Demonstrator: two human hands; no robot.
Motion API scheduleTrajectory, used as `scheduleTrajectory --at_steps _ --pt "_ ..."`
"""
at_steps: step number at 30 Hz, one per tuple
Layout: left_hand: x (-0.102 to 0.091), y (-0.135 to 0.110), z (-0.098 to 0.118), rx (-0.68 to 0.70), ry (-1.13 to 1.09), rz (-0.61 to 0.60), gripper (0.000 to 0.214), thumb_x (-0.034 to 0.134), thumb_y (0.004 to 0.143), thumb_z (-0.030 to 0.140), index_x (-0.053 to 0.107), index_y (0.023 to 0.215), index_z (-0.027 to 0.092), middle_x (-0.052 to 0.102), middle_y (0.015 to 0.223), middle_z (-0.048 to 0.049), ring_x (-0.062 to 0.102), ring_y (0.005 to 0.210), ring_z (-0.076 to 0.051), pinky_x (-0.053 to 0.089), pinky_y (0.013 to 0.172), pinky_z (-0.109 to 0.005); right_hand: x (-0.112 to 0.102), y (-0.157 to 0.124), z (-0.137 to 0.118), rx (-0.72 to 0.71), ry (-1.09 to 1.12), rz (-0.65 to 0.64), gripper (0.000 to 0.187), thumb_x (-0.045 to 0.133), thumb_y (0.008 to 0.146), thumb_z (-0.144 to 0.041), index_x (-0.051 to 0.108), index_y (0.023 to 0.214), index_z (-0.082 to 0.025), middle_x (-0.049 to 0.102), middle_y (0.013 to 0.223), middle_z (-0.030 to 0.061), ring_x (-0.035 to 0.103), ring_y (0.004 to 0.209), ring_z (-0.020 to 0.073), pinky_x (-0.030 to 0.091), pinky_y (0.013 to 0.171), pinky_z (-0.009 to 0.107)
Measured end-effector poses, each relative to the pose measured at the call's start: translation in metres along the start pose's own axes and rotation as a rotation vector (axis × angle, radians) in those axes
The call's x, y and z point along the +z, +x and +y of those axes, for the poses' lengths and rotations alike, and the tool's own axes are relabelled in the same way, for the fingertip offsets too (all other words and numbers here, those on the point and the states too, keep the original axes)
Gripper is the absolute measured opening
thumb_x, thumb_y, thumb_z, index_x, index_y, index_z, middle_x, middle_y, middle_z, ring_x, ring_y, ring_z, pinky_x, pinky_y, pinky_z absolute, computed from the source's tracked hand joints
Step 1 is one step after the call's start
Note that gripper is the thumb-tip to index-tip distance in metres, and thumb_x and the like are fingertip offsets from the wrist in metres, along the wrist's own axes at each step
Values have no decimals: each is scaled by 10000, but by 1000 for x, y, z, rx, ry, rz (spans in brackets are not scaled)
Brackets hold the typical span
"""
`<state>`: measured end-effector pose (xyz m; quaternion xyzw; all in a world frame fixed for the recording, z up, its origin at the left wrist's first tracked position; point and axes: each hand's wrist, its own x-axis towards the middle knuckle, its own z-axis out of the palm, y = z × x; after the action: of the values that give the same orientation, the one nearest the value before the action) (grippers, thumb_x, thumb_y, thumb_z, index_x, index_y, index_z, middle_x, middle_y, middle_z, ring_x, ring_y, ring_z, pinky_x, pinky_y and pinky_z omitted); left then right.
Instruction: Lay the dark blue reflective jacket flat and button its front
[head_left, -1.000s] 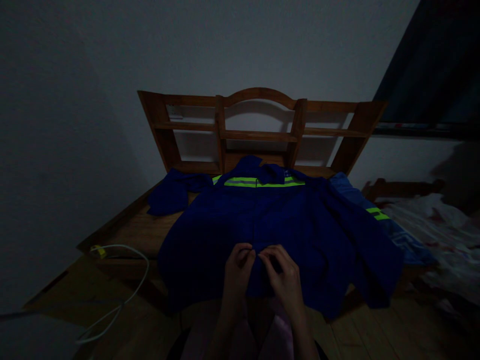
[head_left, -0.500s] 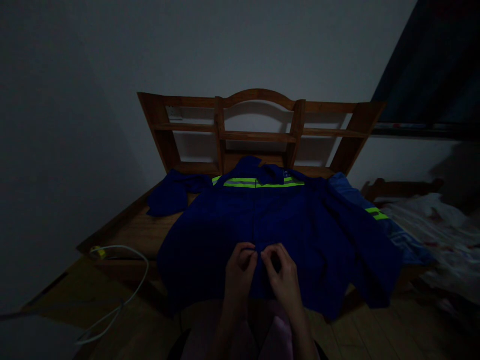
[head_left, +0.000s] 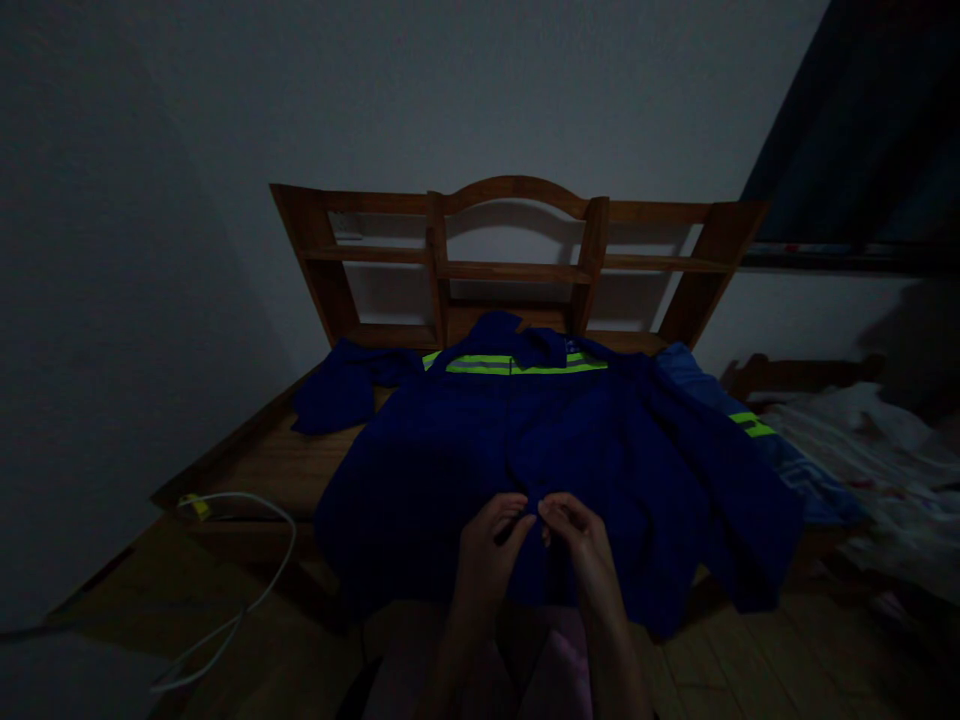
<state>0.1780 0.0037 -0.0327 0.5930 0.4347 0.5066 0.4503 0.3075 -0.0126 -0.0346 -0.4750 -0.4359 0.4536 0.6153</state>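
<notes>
A dark blue work jacket (head_left: 427, 470) with yellow-green and grey reflective stripes lies spread, front up, over a wooden desk (head_left: 259, 470). Its lower hem hangs over the front edge. My left hand (head_left: 484, 550) pinches the fabric at the lower part of the front opening, thumb and fingertips bent together. Close beside it, my right hand (head_left: 589, 545) also grips the jacket's front edge between thumb and forefinger. Between the fingertips the cloth is raised a little. Any button or fastener there is too dark to make out.
A wooden shelf rack (head_left: 517, 270) stands along the back, against the wall. Lighter blue garments with a reflective strip (head_left: 750, 424) lie at the right, near pale crumpled cloth (head_left: 892, 470). A white cable (head_left: 281, 570) loops down at the left front.
Both hands have shifted slightly right and towards me, drawing the jacket's front edge with them. The front seam now bends to the right near my fingers.
</notes>
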Motion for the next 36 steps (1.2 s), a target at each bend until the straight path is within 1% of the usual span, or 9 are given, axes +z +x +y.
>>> scheduleTrajectory --at_steps 11,18,21,24,28,31,32,34,36 --pt "4 -4 1 -16 181 178 174 560 811 363 588 820 191 622 754 -5 601 723 -139 448 673 -222 11 0 1 -13 -74 63 310 636 776 -451 593 773 -145 497 594 -15 443 536 111 326 502 217" --pt "-35 -31 4 -132 158 114 264 527 831 424 600 767 178 613 744 -17 570 737 -149 407 663 -226 12 57 -17 -135 -197 96 317 594 799 -467 599 819 -151 503 577 -12 467 509 118 343 470 212" --pt "-42 -46 -24 -302 -68 7 311 555 800 459 642 799 160 658 792 -65 610 789 -195 452 710 -278 15 102 -27 -223 -409 137 292 537 833 -437 602 860 -153 554 618 8 514 526 138 377 486 228" --pt "-37 -56 -56 -438 -517 -141 419 592 745 484 665 981 145 658 1034 -146 612 982 -275 456 889 -412 17 132 -35 -328 -724 149 170 531 836 -304 605 829 -151 607 758 52 578 666 171 433 623 274" --pt "-27 -56 -68 -394 -822 -248 422 567 749 434 650 1083 191 541 1269 -133 462 1220 -291 299 1069 -508 21 113 -41 -431 -865 89 264 597 796 -234 576 1039 -133 604 956 110 586 845 226 458 756 348" --pt "-23 -49 -54 -316 -695 -131 254 614 692 207 705 928 229 597 1198 -110 383 1281 -257 208 1121 -480 25 65 -42 -564 -838 -75 398 552 859 -267 464 1242 -206 529 1177 97 535 1043 218 444 893 363" --pt "-22 -45 -48 -315 -620 -6 228 613 653 130 720 826 233 645 1113 -114 424 1249 -255 224 1117 -458 27 50 -41 -568 -827 -149 381 550 868 -273 470 1239 -234 520 1196 77 513 1085 211 433 925 358" --pt "-19 -36 -38 -366 -411 429 216 550 623 66 677 573 233 714 861 -108 572 1087 -251 377 1019 -421 29 27 -34 -551 -838 -250 359 579 853 -268 502 1204 -265 519 1198 52 491 1118 213 423 955 362" --pt "-16 -26 -30 -455 -187 906 371 371 699 171 521 360 178 673 580 -106 661 867 -269 516 720 -395 30 17 -24 -531 -868 -270 353 598 832 -229 529 1175 -270 523 1186 48 493 1111 227 429 948 379"
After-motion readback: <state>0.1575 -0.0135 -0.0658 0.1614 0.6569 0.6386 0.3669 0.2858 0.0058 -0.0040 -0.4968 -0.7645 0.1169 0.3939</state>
